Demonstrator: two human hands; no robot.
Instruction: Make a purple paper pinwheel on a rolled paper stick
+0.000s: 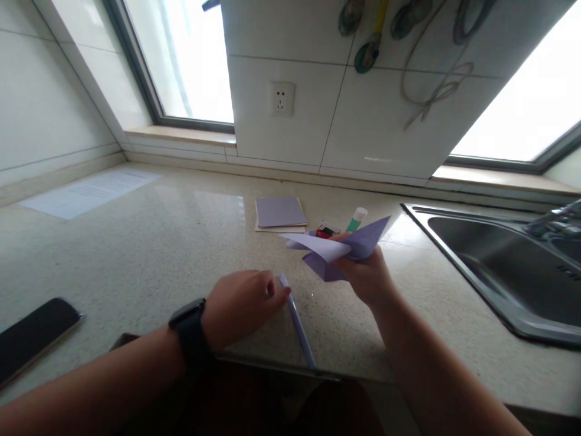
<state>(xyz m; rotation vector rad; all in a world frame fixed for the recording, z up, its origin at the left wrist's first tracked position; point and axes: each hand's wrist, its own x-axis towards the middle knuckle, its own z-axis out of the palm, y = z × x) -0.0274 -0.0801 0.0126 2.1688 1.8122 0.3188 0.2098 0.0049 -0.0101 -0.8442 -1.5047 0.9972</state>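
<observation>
Right hand pinching folded purple paper above worktop, left hand fingertips closed on rolled paper stick, glue stick far behind.

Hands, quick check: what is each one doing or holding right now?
Left hand: fingers pinched on the top end of a rolled purple paper stick lying on the counter.
Right hand: closed on a folded purple paper shape, held above the counter.
</observation>
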